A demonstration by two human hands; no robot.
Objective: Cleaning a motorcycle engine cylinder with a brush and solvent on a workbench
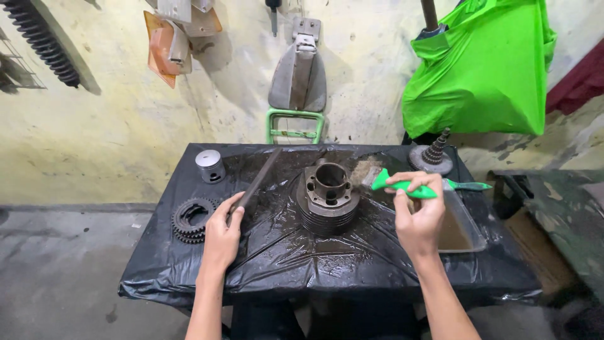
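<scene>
Cylinder: finned, upright, mid-table on black sheet. Left hand: closed on flat file. Right hand: pinching green brush, bristles beside cylinder top. Advice: probably steady the cylinder, brush fins with short strokes over tray

No labels, signs or screens show. The one package-like thing is a bright green plastic bag — hanging at the far right against the pale wall, above the table's far right corner — crumpled, bulging, unmarked on the side in view.
</scene>
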